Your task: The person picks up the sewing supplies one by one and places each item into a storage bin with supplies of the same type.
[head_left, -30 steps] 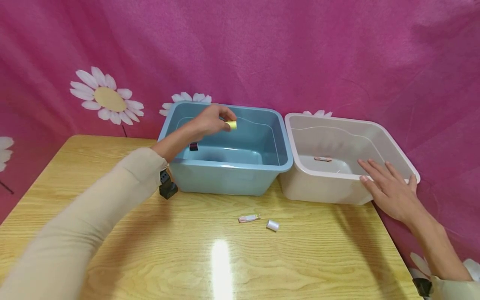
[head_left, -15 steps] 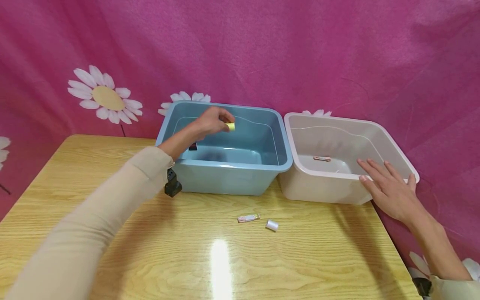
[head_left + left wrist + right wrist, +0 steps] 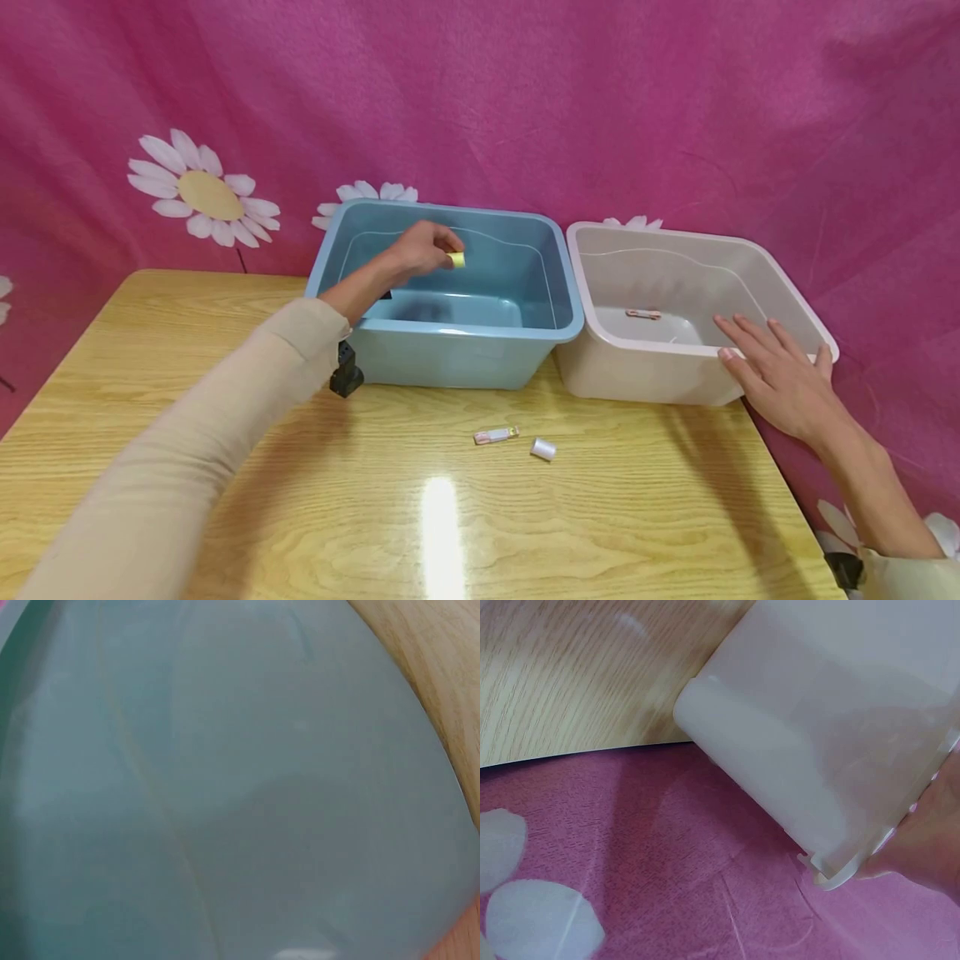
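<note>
Left arm comes in from lower left, forearm slanting up and right across the blue bin's (image 3: 450,360) front rim. Left hand (image 3: 420,248) is in or just above that bin's opening; exact height can't be told. Fingers bent, tips toward the right, narrow grip pinching a small yellow cylinder (image 3: 457,260). Its exposed end points right; long axis about sideways, near level in head view, the rest hidden by fingers.

Right arm enters lower right, angled up-left. Right hand (image 3: 783,390) spread wide, palm down, resting on the beige bin's (image 3: 645,372) front rim near its right corner, fingers reaching over it, gripping nothing.

On the wooden table (image 3: 600,533): white cylinder (image 3: 543,450), lying on its side, axis dipping slightly to the right; just left of it, a small flat clipper-like piece (image 3: 496,436), long axis near sideways, right end slightly farther back. Similar piece (image 3: 642,314) lies inside the beige bin.
</note>
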